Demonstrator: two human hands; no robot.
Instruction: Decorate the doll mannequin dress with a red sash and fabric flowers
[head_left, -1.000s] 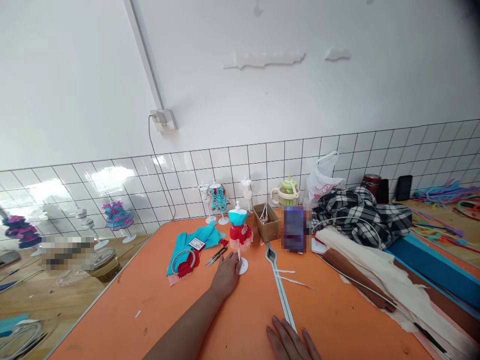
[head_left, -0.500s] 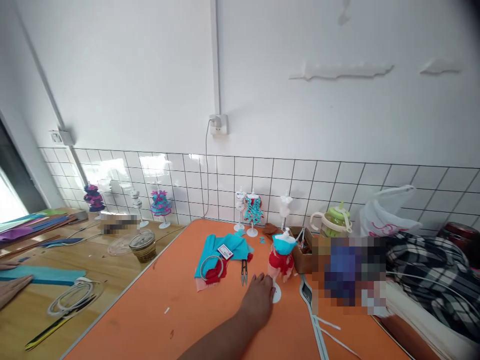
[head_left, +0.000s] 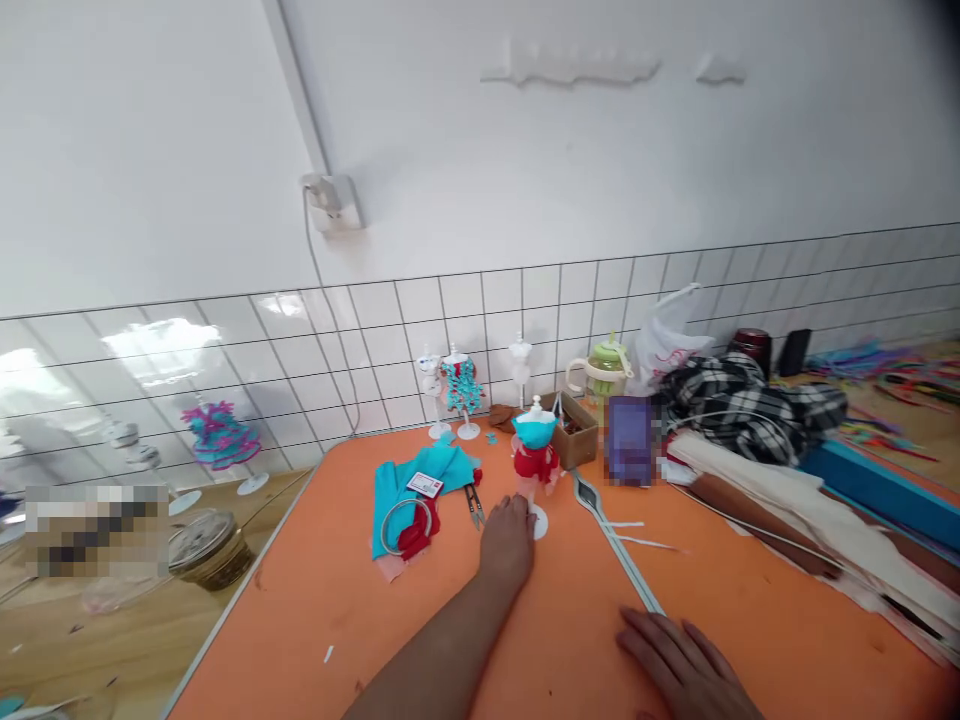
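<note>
A small dress form [head_left: 535, 428] wears a turquoise top and a red skirt and stands upright on a white round base. My left hand [head_left: 508, 535] is at the left of its stem, fingers wrapped round the lower part. Palm down, my right hand [head_left: 679, 660] rests on the orange table with its fingers spread, just below the end of a pale strap [head_left: 626, 565], and holds nothing. To the left lie turquoise cloth [head_left: 390, 485], a metal ring [head_left: 385, 530], red cloth [head_left: 420, 530], a white card [head_left: 424, 485] and black snips [head_left: 474, 505].
Three more dress forms stand by the tiled wall behind the orange table [head_left: 300, 600]. An open cardboard box [head_left: 577, 440], a green-lidded jug [head_left: 609, 368] and checked cloth [head_left: 750, 400] are at the right rear. A round jar [head_left: 214, 555] sits on the wooden table at left.
The view has swung to the right. My right hand has come into view on the table. My left hand remains at the dress form's stem.
</note>
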